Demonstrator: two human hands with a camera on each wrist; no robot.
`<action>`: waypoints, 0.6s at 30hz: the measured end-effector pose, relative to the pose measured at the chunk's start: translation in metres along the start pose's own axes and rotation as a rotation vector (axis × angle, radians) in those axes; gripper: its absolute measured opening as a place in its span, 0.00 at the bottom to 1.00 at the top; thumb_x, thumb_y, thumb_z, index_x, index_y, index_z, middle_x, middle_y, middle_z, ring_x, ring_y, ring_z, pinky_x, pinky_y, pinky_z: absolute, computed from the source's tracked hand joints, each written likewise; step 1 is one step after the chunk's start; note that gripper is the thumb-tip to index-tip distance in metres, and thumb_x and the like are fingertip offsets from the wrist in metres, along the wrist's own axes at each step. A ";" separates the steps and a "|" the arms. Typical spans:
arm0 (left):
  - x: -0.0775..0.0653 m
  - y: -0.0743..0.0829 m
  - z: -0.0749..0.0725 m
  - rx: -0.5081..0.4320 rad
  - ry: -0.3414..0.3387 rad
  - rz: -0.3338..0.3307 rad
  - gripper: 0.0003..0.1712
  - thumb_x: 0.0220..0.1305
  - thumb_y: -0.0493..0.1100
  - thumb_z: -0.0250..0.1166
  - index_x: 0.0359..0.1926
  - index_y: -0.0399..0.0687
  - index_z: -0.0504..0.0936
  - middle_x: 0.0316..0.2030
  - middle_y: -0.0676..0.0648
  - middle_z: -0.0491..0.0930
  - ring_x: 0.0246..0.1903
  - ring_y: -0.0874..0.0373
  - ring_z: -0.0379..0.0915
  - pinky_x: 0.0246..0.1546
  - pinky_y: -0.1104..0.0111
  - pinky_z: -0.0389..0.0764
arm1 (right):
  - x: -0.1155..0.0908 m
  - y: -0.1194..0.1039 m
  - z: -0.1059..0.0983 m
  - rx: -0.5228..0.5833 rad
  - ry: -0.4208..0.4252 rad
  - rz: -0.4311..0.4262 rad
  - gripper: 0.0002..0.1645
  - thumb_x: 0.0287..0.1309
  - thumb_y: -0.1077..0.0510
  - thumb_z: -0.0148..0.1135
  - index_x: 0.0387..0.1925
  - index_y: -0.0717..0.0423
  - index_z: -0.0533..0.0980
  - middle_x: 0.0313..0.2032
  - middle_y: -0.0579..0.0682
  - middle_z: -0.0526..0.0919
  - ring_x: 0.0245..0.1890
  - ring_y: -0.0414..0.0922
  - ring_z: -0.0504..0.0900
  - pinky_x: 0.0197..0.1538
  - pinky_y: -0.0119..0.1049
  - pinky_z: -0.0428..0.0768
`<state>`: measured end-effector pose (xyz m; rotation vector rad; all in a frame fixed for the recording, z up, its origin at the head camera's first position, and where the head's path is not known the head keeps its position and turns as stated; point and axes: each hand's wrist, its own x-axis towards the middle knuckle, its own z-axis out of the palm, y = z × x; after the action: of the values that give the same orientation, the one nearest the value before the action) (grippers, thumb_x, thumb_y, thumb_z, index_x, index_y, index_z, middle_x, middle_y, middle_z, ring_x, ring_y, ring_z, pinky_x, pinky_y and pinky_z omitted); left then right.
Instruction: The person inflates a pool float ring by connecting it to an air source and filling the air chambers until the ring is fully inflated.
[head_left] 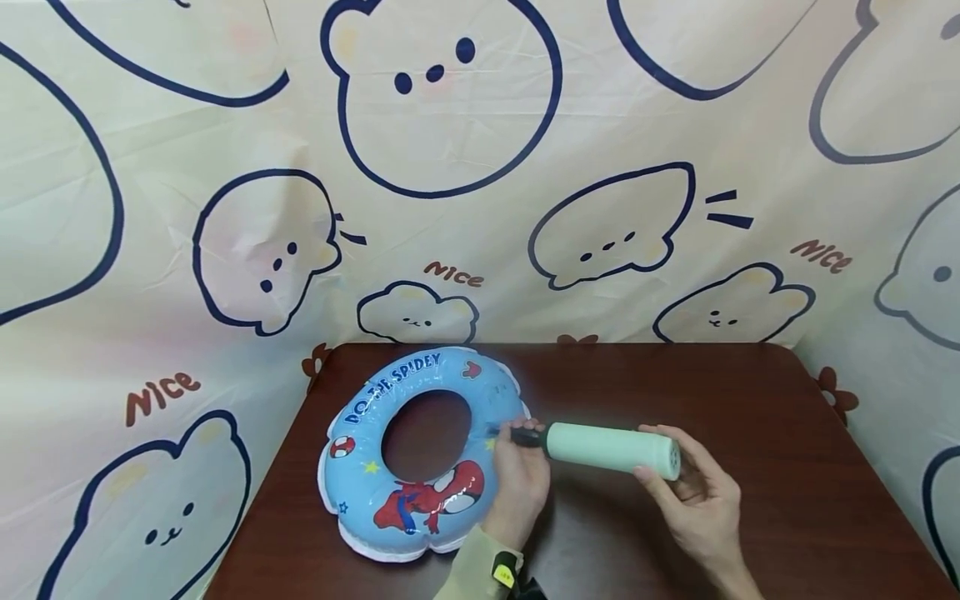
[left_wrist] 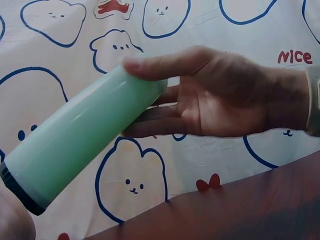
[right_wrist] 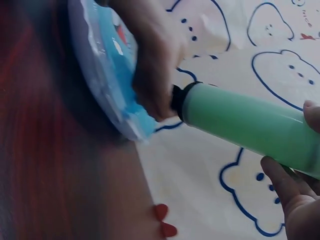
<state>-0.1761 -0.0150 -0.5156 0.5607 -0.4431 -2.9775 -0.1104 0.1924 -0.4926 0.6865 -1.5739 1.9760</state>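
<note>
A mint-green hand pump (head_left: 607, 447) lies almost level over the table, its black nozzle (head_left: 525, 436) pointing at the right side of a blue inflatable swim ring (head_left: 360, 508). My left hand (head_left: 522, 479) grips the pump by the nozzle, close against the ring; its fingers hide where nozzle and ring meet. Around the pump's far end curl the thumb and fingers of my right hand (head_left: 701, 508). The left wrist view shows the green barrel (left_wrist: 85, 135) slanting up to the right hand (left_wrist: 215, 95). In the right wrist view the ring (right_wrist: 107, 65) stands tilted beside the left hand (right_wrist: 157, 60).
The dark brown wooden table (head_left: 810, 500) carries the ring. Behind it and at the sides hangs a pale cloth (head_left: 495, 225) printed with bear outlines. A dark band with a yellow-green tag (head_left: 504, 573) is around the left wrist.
</note>
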 end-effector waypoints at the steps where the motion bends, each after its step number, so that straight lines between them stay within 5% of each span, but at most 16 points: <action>1: 0.000 0.000 0.000 0.003 0.002 0.001 0.11 0.89 0.45 0.32 0.48 0.45 0.57 0.37 0.51 0.66 0.38 0.60 0.67 0.48 0.71 0.75 | 0.000 0.001 0.002 0.000 0.001 0.000 0.41 0.43 0.95 0.62 0.63 0.87 0.67 0.57 0.76 0.82 0.53 0.47 0.88 0.48 0.31 0.88; 13: 0.001 0.005 0.000 -0.025 -0.018 -0.066 0.12 0.89 0.49 0.34 0.60 0.48 0.51 0.43 0.49 0.62 0.44 0.59 0.64 0.51 0.70 0.73 | 0.003 -0.008 -0.006 0.062 0.010 -0.063 0.39 0.39 0.96 0.62 0.59 0.92 0.66 0.56 0.78 0.82 0.54 0.52 0.88 0.52 0.33 0.88; 18: 0.001 0.004 0.000 -0.039 -0.025 -0.084 0.11 0.89 0.49 0.34 0.55 0.46 0.55 0.40 0.50 0.65 0.40 0.59 0.66 0.48 0.70 0.75 | 0.002 -0.018 -0.016 0.067 0.008 -0.070 0.38 0.41 0.95 0.62 0.60 0.92 0.66 0.57 0.78 0.81 0.55 0.52 0.88 0.52 0.34 0.88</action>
<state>-0.1767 -0.0191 -0.5151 0.5526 -0.3712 -3.0684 -0.1011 0.2118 -0.4819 0.7485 -1.4646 1.9851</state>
